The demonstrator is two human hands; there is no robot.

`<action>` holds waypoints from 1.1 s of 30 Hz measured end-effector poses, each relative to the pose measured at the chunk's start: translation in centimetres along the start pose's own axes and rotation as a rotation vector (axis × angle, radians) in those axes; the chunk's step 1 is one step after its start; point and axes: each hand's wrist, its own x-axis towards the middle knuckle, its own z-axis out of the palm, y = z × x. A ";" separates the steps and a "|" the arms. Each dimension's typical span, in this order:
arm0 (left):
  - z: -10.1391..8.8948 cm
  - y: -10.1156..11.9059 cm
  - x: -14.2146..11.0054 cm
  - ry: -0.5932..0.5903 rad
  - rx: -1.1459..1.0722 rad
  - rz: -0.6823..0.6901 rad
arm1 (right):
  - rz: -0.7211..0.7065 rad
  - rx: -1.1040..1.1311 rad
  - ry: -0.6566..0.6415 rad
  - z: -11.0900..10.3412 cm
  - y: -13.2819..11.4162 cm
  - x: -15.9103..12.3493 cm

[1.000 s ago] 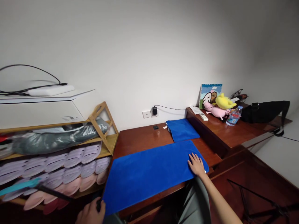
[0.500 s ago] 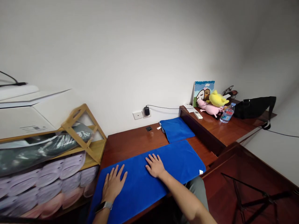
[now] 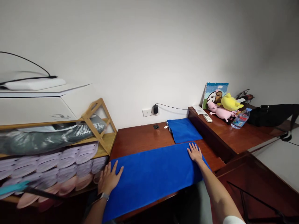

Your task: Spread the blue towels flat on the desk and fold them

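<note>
- Across the front of the brown desk (image 3: 137, 138), from the head camera, a blue cloth (image 3: 149, 177) lies spread out as a long strip, one end toward the shelving and the other toward the raised desk section (image 3: 224, 132).
- At the cloth's left end, the left hand (image 3: 109, 179) is palm down, fingers straight and fanned apart; it touches the fabric near the edge and has hold of nothing. A watch (image 3: 104, 196) circles that wrist.
- At the far right corner, the right hand (image 3: 195, 152) also lies palm down, fully opened, fingers spread over the cloth and closed around nothing. That arm reaches well away from the left one.
- Just behind the cloth's right part, a folded blue cloth (image 3: 184, 130) rests on the desk beside the raised section, a small white tag (image 3: 165, 127) at its left edge.
- On the raised section stand or lie a picture of two dogs (image 3: 215, 93), a pink plush toy (image 3: 219, 112) with a yellow plush toy (image 3: 230, 102) against it, a white remote (image 3: 207, 118), a tilted-looking bottle (image 3: 241, 119) and a black bag (image 3: 271, 115).
- To the left, a wooden rack (image 3: 106, 144) holds rows of lavender slippers (image 3: 67, 158), pink slippers (image 3: 67, 186) and a plastic-wrapped bundle (image 3: 56, 140), beneath a white box (image 3: 35, 107).
- On the wall behind, a black plug (image 3: 155, 109) sits in a socket.
</note>
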 end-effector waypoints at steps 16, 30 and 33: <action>0.2 7.5 0.7 0.056 0.036 0.222 | -0.754 0.278 0.014 4.2 -24.3 -10.1; 0.7 1.9 1.2 0.069 0.040 -0.029 | -0.080 -0.061 0.099 2.1 1.8 1.3; 0.0 2.2 1.3 0.024 0.050 -0.044 | -0.072 -0.055 0.085 1.6 2.1 1.5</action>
